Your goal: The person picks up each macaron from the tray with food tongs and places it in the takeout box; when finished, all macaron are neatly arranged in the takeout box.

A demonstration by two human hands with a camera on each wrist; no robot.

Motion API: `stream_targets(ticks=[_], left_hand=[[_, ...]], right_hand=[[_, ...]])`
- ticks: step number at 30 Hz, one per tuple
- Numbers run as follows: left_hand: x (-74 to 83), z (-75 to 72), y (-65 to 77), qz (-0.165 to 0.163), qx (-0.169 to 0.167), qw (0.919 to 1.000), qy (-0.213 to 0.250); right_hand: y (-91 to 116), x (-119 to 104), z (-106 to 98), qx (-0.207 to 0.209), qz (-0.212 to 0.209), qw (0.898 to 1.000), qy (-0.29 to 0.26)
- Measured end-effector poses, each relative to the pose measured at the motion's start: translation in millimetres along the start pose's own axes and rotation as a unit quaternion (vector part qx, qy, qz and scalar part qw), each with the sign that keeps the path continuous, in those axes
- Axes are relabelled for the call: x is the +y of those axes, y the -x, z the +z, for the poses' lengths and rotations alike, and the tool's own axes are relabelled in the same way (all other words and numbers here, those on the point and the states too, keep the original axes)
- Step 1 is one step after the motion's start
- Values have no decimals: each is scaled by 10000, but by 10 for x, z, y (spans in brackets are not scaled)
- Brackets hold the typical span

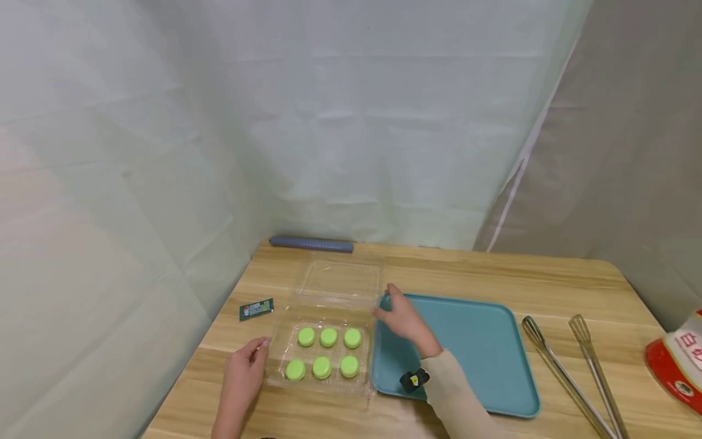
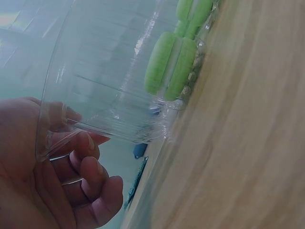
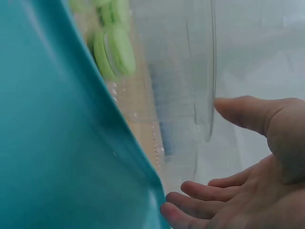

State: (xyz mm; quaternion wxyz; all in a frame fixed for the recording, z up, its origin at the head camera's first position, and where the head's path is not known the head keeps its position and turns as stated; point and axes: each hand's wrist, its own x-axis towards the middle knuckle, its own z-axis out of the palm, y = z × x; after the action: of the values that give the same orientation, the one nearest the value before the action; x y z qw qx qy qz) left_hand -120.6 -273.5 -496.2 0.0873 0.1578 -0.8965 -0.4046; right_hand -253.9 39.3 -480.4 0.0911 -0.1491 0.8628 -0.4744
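A clear plastic clamshell box [image 1: 281,347] stands unfolded on the table, its lid [image 1: 341,281] laid back toward the wall. Inside sit green macarons [image 1: 322,367] in two rows of three. My left hand [image 1: 245,369] pinches the box's left edge; in the left wrist view its fingers [image 2: 102,195] curl by the clear corner. On the other side, my right hand [image 1: 404,318] is held beside the box's right edge, over a corner of the blue tray [image 1: 466,350]. The right wrist view shows the thumb [image 3: 240,112] close to the plastic rim and straightened fingers, holding nothing.
Two metal tongs or whisk-like tools [image 1: 570,381] lie right of the tray. A red and white bag [image 1: 680,360] stands at the far right. Behind the box lies a blue-grey tube-shaped thing [image 1: 311,244]; a small green packet [image 1: 256,309] lies left. Curtains hang behind the table.
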Motion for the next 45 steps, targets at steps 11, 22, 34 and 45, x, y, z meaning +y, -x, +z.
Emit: stream_targets(ticks=[11,22,34,45], left_hand=[[14,-1,-5,-7,-133,9999,65],[-24,1,-1,14,-89,10000,7],[-30,8,8,-153,-113,9998,-48],[-8,10,-16,-186,-85,9998,-13]], right_hand=[[-9,34,-3,-89,346,9903,-1340],[-1,-64,-80,223,50,9805,-1950],[68,-177,-102,662,-70,9820,-1766],[10,-147,-122,996,-359,9834,-1472]])
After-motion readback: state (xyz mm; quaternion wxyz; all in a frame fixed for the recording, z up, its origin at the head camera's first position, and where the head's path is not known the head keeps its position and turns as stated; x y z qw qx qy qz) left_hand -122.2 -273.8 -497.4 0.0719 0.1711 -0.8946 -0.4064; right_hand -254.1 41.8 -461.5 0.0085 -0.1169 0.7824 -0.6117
